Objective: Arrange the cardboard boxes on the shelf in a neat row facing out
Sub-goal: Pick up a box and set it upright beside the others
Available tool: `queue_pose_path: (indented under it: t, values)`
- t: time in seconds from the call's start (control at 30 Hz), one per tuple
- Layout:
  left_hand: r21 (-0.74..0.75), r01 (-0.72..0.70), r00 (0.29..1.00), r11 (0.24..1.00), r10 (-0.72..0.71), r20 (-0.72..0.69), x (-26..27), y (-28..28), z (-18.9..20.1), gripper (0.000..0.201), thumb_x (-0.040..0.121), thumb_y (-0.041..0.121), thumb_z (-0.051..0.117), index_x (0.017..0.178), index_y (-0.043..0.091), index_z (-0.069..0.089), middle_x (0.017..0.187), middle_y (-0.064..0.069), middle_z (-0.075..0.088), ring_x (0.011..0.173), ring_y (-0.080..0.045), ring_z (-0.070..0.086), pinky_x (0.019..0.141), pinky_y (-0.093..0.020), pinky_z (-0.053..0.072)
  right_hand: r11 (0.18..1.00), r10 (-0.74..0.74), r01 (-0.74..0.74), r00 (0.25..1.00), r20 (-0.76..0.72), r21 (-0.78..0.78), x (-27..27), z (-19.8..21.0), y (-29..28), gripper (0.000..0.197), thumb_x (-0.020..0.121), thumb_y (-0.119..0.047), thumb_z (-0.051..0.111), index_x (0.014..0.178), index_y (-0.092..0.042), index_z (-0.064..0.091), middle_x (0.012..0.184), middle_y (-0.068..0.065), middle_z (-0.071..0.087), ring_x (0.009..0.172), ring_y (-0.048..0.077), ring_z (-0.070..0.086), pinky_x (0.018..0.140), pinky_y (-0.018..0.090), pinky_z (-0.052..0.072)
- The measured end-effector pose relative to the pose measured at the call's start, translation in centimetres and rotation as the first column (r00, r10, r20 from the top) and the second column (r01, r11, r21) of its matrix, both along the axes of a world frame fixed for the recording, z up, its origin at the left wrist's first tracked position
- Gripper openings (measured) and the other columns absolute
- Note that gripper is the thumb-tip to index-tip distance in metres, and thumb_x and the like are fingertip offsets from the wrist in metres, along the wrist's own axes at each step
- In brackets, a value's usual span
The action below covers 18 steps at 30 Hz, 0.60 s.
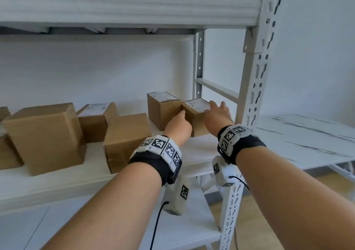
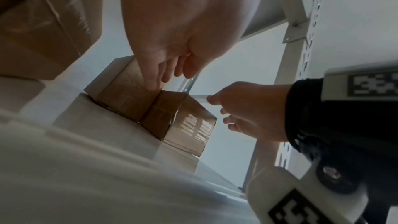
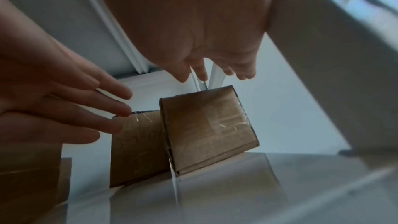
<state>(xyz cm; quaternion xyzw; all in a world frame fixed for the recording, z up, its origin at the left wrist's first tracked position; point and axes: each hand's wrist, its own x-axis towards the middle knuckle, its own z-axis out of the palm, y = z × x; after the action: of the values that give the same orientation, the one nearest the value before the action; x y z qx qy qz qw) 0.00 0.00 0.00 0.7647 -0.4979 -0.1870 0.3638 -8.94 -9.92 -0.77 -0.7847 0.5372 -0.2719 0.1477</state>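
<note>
Two bare hands reach into a white metal shelf (image 1: 199, 153) toward a small box (image 1: 196, 119) at its right end. The left hand (image 1: 177, 126) lies with straight fingers against the box's left side, its tips at the seam where a taller box (image 1: 163, 109) stands touching it. The right hand (image 1: 217, 115) hovers with fingers spread loosely over the box's top right edge; whether it touches cannot be told. Neither grip is clenched, and neither grasps anything.

The small box sits between the two hands, turned at an angle so a corner points outward. In the right wrist view it looks tilted, one bottom edge seemingly lifted off the shelf.

Left of the left hand stand more boxes: a middle box (image 1: 126, 140) near the front edge, a labelled box (image 1: 96, 121) behind it, and a large box (image 1: 46, 136) further left, all at differing angles and depths.

The small box is likely light and stiff, with glossy tape across its faces that may be slippery. Flat palms pressed on opposite bare-cardboard sides should hold best. Squeezing hard could dent the walls.
</note>
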Motion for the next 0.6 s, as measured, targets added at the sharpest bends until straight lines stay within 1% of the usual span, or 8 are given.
queue_pose_path:
  t: [0.07,0.13,0.2,0.27,0.37,0.47,0.53,0.6]
  values:
    - [0.018,0.006,1.0,1.0,-0.006,-0.002,0.3,-0.7,-0.1,0.056,0.102,0.005,0.029,0.155,0.012,0.014,0.159,-0.01,0.024,0.143,-0.027,0.031,0.116,-0.035,0.029,1.0,-0.027,0.027,1.0,-0.005,0.012,0.2,0.0,-0.2,0.042,0.095,-0.017,0.031,0.138,-0.015,0.036,0.137,0.015,0.037,0.127,0.033,0.037,0.108,0.046,0.033]
    - [0.046,0.001,1.0,0.999,0.0,-0.018,0.5,-1.5,-0.3,0.051,0.103,0.004,0.029,0.153,0.006,0.021,0.154,-0.015,0.033,0.138,-0.03,0.038,0.113,-0.035,0.033,1.0,-0.027,0.027,0.999,-0.024,-0.006,0.2,-0.3,-0.3,0.04,0.096,-0.016,0.032,0.134,-0.011,0.039,0.134,0.016,0.04,0.124,0.035,0.041,0.106,0.044,0.034]
    - [0.056,0.014,1.0,0.998,-0.013,-0.024,0.4,-1.7,-0.6,0.043,0.102,0.004,0.03,0.145,0.001,0.035,0.144,-0.018,0.044,0.13,-0.032,0.045,0.108,-0.036,0.037,0.999,0.015,-0.016,0.999,-0.046,-0.032,0.1,-0.5,-0.2,0.037,0.095,-0.014,0.034,0.132,-0.007,0.04,0.134,0.019,0.038,0.121,0.037,0.043,0.099,0.042,0.04]
    - [0.02,0.021,0.996,1.0,-0.019,-0.084,0.2,-1.6,-1.0,0.039,0.101,0.006,0.033,0.138,0.004,0.044,0.137,-0.017,0.051,0.123,-0.032,0.05,0.106,-0.039,0.04,0.994,0.062,-0.069,0.994,-0.086,-0.086,-0.1,-0.5,0.3,0.036,0.096,-0.014,0.036,0.129,-0.003,0.041,0.134,0.022,0.036,0.119,0.035,0.044,0.089,0.037,0.04]
    - [-0.065,-0.03,0.989,0.997,0.02,-0.147,-0.2,-0.7,-1.4,0.039,0.102,0.013,0.035,0.139,0.009,0.045,0.137,-0.01,0.053,0.122,-0.03,0.052,0.103,-0.036,0.041,0.985,0.049,-0.077,0.984,-0.171,-0.157,-0.5,-0.4,1.8,0.033,0.095,-0.006,0.036,0.127,-0.002,0.044,0.132,0.02,0.035,0.113,0.029,0.04,0.087,0.037,0.04]
    - [-0.106,-0.117,0.985,0.987,0.102,-0.14,-0.4,0.8,-0.9,0.04,0.105,0.018,0.033,0.141,0.006,0.043,0.134,-0.012,0.054,0.124,-0.029,0.051,0.097,-0.032,0.04,0.971,-0.022,-0.05,0.955,-0.296,-0.232,-0.9,-0.3,3.1,0.038,0.091,0.002,0.033,0.126,-0.002,0.047,0.127,0.018,0.036,0.117,0.034,0.037,0.079,0.036,0.04]
    - [-0.115,-0.139,0.982,0.984,0.122,-0.146,-0.1,1.6,-0.9,0.039,0.105,0.023,0.032,0.131,0.002,0.052,0.116,-0.016,0.06,0.111,-0.031,0.057,0.091,-0.033,0.043,0.959,-0.025,-0.074,0.939,-0.343,-0.272,-1.2,-0.1,4.0,0.037,0.093,-0.001,0.032,0.127,-0.004,0.048,0.125,0.018,0.039,0.112,0.036,0.043,0.078,0.036,0.04]
    - [-0.099,-0.152,0.978,0.983,0.135,-0.158,0.0,2.1,-1.1,0.044,0.105,0.03,0.03,0.12,0.001,0.059,0.101,-0.017,0.062,0.102,-0.033,0.062,0.091,-0.037,0.048,0.955,-0.013,-0.1,0.927,-0.375,-0.28,-1.4,0.1,4.9,0.038,0.096,-0.005,0.03,0.129,-0.006,0.047,0.123,0.018,0.044,0.11,0.036,0.048,0.087,0.039,0.042]
